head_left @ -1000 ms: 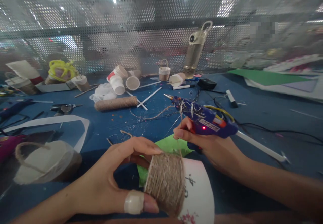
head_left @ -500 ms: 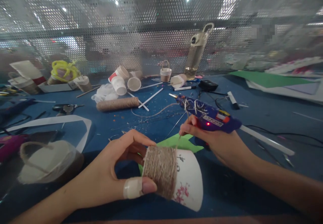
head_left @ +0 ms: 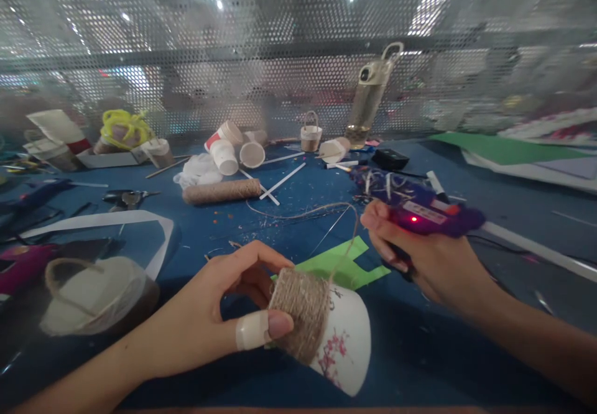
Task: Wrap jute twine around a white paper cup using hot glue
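Observation:
My left hand (head_left: 247,305), with tape around its thumb, grips a white paper cup (head_left: 347,339) lying tilted on its side. Jute twine (head_left: 301,314) is wound around the cup's narrower end; pink blossoms and dark lettering show on the bare part. A loose strand (head_left: 353,240) rises from the last turn and runs back toward the twine roll (head_left: 222,191). To the right, my right hand (head_left: 410,240) is closed around a blue hot glue gun (head_left: 410,199) with a red light lit. Its nozzle points left, and glue strings cling to its front. Green paper (head_left: 345,265) lies behind the cup.
At the left stands a twine-wrapped cup basket (head_left: 102,296) with a handle. Paper cups (head_left: 224,153), a small basket (head_left: 310,135) and a water bottle (head_left: 368,100) stand along the perforated screen. White strips (head_left: 282,181) lie mid-table; green sheets (head_left: 494,150) are at right.
My right hand has moved right with the glue gun, away from the cup, and let go of the twine strand. The cup has turned slightly in my left hand.

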`<state>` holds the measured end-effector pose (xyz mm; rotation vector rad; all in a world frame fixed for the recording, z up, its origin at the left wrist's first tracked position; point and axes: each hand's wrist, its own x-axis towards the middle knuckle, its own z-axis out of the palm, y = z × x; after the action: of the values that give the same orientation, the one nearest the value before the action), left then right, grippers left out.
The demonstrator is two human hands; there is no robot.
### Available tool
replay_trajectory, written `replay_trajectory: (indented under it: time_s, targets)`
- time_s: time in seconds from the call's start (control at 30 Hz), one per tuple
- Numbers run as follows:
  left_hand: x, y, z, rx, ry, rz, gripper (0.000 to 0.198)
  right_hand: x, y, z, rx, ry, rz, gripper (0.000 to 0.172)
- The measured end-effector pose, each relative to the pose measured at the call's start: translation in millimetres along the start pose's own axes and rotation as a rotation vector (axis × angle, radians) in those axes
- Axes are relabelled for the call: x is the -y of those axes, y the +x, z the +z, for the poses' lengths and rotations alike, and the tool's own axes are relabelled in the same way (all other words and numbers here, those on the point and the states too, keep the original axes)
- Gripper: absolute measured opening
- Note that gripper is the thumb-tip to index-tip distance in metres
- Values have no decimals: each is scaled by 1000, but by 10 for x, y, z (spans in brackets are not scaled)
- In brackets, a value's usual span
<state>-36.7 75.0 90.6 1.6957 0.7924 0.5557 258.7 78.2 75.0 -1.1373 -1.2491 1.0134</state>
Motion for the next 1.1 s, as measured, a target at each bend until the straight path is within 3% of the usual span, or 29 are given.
replay_trajectory:
  time_s: [0.13,0.3,0.43,0.5,0.7,0.93,1.1]
  targets:
    - [-15,26,-2,34,2,-62,42,83,-57,51,11,188,-2,39]
    - [-23,31,3,49,-26,-131,44,11,-128,18,254,271,-46,33]
    - [-10,40,12,76,-50,-145,41,-67,-176,-2,436,166,-26,17]
    - [1,47,7,76,-58,-150,42,-42,-187,10,490,71,-29,21]
    - [14,44,-16,35,-63,-172,50,47,-190,16,492,-163,-81,15]
    - [33,52,-3,22,-48,-158,51,-34,-213,19,474,-74,-20,20]
    - [38,72,23,15,-32,-125,48,-28,-202,63,412,-131,-56,21]
